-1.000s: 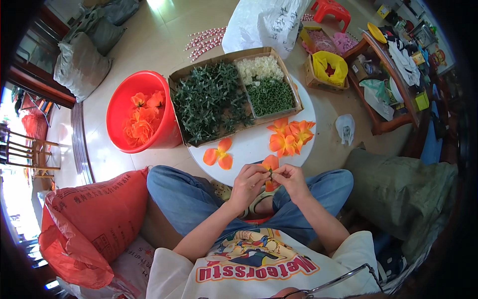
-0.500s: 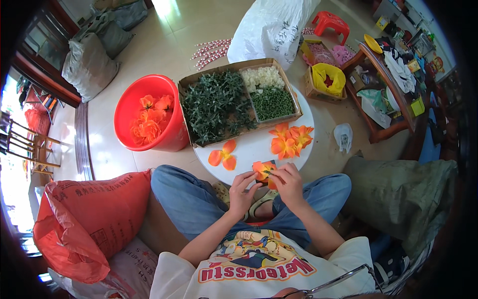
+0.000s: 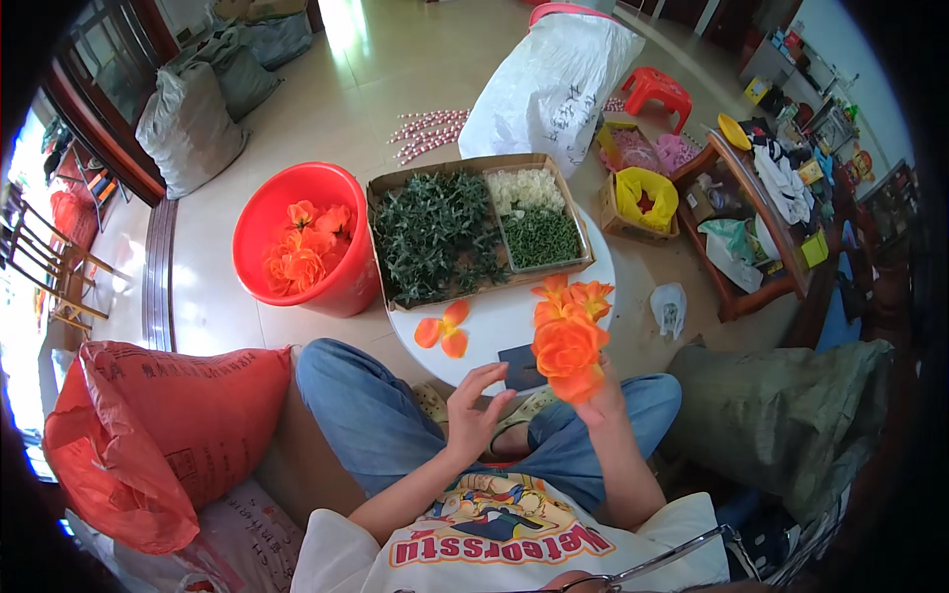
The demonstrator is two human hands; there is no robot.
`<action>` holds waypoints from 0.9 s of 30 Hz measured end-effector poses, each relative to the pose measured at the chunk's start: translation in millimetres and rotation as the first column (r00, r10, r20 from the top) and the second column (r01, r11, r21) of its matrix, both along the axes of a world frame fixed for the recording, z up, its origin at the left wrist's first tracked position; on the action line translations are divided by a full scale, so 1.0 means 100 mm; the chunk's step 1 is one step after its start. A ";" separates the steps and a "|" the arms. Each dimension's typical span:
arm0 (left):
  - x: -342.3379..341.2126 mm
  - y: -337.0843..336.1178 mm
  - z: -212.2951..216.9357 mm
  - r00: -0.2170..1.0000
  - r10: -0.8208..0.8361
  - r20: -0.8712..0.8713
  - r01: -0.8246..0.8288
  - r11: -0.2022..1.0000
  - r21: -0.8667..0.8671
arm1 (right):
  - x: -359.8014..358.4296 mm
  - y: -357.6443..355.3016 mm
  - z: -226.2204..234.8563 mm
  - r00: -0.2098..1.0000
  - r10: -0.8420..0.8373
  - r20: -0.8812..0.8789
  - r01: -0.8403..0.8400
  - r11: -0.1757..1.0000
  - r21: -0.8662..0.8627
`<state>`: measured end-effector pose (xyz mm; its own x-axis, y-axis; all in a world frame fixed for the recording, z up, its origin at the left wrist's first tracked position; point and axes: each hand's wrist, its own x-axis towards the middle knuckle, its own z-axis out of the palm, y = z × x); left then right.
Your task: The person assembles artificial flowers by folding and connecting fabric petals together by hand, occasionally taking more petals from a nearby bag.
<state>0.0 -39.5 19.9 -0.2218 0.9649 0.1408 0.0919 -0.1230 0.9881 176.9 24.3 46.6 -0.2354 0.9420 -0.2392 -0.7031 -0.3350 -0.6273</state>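
My right hand [image 3: 601, 400] holds up a full orange artificial flower [image 3: 569, 354] over the near right edge of the round white table [image 3: 479, 346]; the blossom hides part of its fingers. To the left, my left hand [image 3: 474, 403] is empty, its fingers apart and slightly bent. A dark flat piece [image 3: 517, 370] lies between the hands at the table's near edge. An orange-yellow petal piece [image 3: 445, 329] rests on the left of the tabletop. More petal pieces [image 3: 591, 296] lie behind the held flower, partly covered by it.
A cardboard tray [image 3: 465, 291] on the table holds dark green sepal pieces [image 3: 435, 232] and a clear box with white and green parts. Left stands a red bucket [image 3: 253, 217] of orange flowers. Sacks flank my knees; a white sack [image 3: 534, 89] stands beyond the table.
The petals held between both hands now form part of, or are hidden by, a full flower raised in my right hand. My left hand has let go and opened. The view has shifted slightly.
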 end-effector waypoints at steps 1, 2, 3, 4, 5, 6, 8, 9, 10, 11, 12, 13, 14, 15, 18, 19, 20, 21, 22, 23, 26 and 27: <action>0.03 0.00 0.06 1.000 0.004 0.003 -0.004 1.000 0.008 | -0.04 0.00 0.04 0.995 0.036 -0.097 -0.047 0.993 -0.105; 0.07 0.01 0.12 0.995 -0.044 0.086 0.040 0.998 0.044 | -0.04 0.00 -0.01 0.995 0.041 -0.093 -0.050 0.994 -0.097; 0.12 0.02 0.16 0.981 -0.097 0.167 0.084 0.993 0.083 | -0.04 -0.03 -0.07 0.995 0.062 -0.079 -0.070 0.993 -0.099; 0.16 0.04 0.17 0.981 -0.096 0.171 0.081 0.993 0.091 | -0.04 -0.05 -0.11 0.994 0.084 -0.065 -0.090 0.991 -0.101; 0.19 0.07 0.18 0.980 -0.106 0.168 0.080 0.985 0.153 | -0.03 -0.05 -0.13 0.994 0.087 -0.060 -0.092 0.991 -0.094; 0.22 0.09 0.17 0.981 -0.111 0.161 0.075 0.974 0.212 | -0.07 -0.05 -0.12 0.987 0.116 -0.108 -0.124 0.990 -0.072; 0.27 0.12 0.18 0.983 -0.107 0.151 0.063 0.960 0.272 | -0.15 -0.06 -0.11 0.975 0.155 -0.157 -0.164 0.985 -0.046; 0.29 0.12 0.19 0.987 -0.028 0.160 -0.014 0.966 0.259 | -0.19 -0.07 -0.09 0.982 0.175 -0.074 -0.178 0.983 -0.041; 0.29 0.12 0.20 0.985 0.054 0.166 -0.094 0.965 0.246 | -0.24 -0.08 -0.09 0.981 0.196 0.007 -0.195 0.980 -0.035; 0.26 0.11 0.18 0.985 0.070 0.159 -0.108 0.962 0.250 | -0.28 -0.08 -0.08 0.977 0.212 0.001 -0.212 0.977 -0.031; 0.21 0.11 0.14 0.990 0.028 0.141 -0.059 0.974 0.218 | -0.32 -0.08 -0.08 0.980 0.199 -0.026 -0.200 0.979 -0.036; 0.16 0.10 0.13 0.992 -0.009 0.123 -0.014 0.983 0.183 | -0.37 -0.07 -0.08 0.980 0.190 -0.056 -0.193 0.980 -0.042; 0.15 0.07 0.13 0.995 0.029 0.100 -0.044 0.988 0.149 | -0.40 -0.08 -0.07 0.973 0.219 -0.068 -0.222 0.975 -0.035; 0.11 0.07 0.18 0.995 0.064 0.080 -0.076 0.985 0.153 | -0.40 -0.08 -0.07 0.974 0.227 -0.011 -0.227 0.973 -0.040; 0.00 0.10 0.32 0.997 0.058 -0.042 -0.049 0.979 0.196 | -0.33 -0.07 -0.11 0.953 0.261 0.154 -0.264 0.965 -0.002; -0.07 0.09 0.37 0.994 0.094 -0.061 -0.080 0.978 0.195 | -0.39 -0.09 -0.10 0.946 0.295 0.135 -0.298 0.955 0.001; -0.15 0.09 0.44 1.000 0.001 0.000 -0.001 0.992 0.125 | -0.46 -0.10 -0.08 0.959 0.249 0.134 -0.251 0.968 -0.001; -0.21 0.10 0.47 0.993 -0.091 0.074 0.087 0.994 0.064 | -0.50 -0.10 -0.07 0.971 0.197 0.137 -0.199 0.980 -0.002; -0.27 0.11 0.47 0.991 -0.060 0.120 0.052 0.996 0.072 | -0.52 -0.09 -0.10 0.967 0.221 0.126 -0.223 0.975 0.001; -0.36 0.13 0.44 0.993 -0.039 0.110 0.031 0.997 0.073 | -0.52 -0.06 -0.13 0.958 0.258 0.124 -0.262 0.965 0.014; -0.76 0.28 0.30 0.972 0.234 0.036 -0.237 0.961 0.141 | -0.54 0.05 -0.02 0.938 0.263 0.227 -0.277 0.960 0.030; -0.97 0.39 0.22 0.944 0.314 0.106 -0.327 0.932 0.154 | -0.52 0.08 0.02 0.917 0.211 0.340 -0.237 0.971 0.036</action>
